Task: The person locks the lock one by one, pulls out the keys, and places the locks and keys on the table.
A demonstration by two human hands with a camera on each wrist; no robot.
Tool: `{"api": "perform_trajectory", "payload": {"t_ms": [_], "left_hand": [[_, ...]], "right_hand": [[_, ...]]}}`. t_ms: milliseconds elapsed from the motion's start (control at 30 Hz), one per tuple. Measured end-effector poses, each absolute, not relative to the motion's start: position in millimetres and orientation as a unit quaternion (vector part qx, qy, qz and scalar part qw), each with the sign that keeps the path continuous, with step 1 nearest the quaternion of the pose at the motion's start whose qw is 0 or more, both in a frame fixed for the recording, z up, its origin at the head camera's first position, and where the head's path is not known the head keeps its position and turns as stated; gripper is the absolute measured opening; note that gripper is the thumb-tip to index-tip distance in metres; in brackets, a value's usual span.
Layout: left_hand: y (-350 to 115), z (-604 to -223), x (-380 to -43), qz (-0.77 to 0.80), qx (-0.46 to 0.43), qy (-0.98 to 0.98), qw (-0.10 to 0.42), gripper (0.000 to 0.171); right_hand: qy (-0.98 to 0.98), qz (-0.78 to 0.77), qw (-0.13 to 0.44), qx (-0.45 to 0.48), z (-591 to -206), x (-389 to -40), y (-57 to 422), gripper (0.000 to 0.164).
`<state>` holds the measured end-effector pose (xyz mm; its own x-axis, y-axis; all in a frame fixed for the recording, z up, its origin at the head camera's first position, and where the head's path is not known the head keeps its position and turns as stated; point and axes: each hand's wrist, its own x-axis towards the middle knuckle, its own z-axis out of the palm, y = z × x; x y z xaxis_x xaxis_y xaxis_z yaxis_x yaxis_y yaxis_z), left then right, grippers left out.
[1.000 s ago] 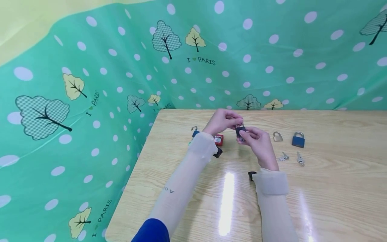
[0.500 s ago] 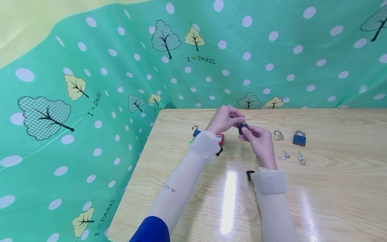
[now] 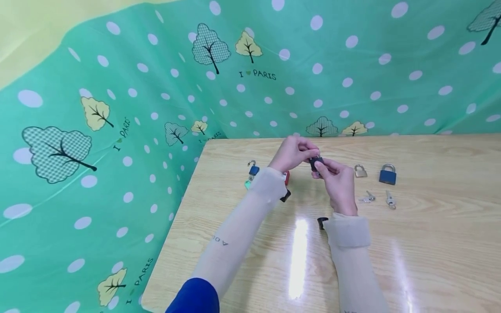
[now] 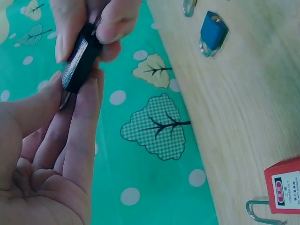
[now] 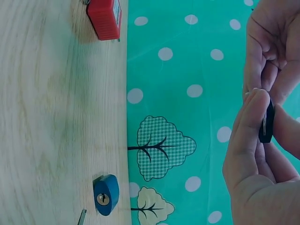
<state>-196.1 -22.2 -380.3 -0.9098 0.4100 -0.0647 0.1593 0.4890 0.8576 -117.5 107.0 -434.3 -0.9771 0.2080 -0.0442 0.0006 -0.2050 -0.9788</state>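
Observation:
A small black padlock is held between both hands above the far middle of the table. My left hand pinches its metal shackle end from the left. Thumb and fingers of my right hand grip the dark body from the other side. In the left wrist view the black padlock is seen edge-on, a bit of metal showing by the left fingertips. The right wrist view gives only a thin dark edge of the padlock. Fingers hide most of the shackle and the keyway end.
Left of the hands lie a small blue padlock with its shackle swung out and a red padlock partly behind the sleeve. Black pieces rest nearer. At right are a silvery padlock, a larger blue padlock and keys.
Both hands have shifted slightly right with the black padlock between them. The left sleeve now covers more of the red padlock and less of the small blue one.

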Motion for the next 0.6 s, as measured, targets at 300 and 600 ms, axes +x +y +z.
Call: {"api": "perform_trajectory", "payload": {"t_ms": [300, 600], "left_hand": [[-36, -367, -205, 0.482, 0.19, 0.836, 0.181, 0.013], [-53, -347, -214, 0.437, 0.223, 0.822, 0.287, 0.022]], "right_hand": [[-0.675, 0.729, 0.106, -0.055, -431, -120, 98, 0.038], [-0.696, 0.712, 0.088, -0.034, -432, -118, 92, 0.039]]}}
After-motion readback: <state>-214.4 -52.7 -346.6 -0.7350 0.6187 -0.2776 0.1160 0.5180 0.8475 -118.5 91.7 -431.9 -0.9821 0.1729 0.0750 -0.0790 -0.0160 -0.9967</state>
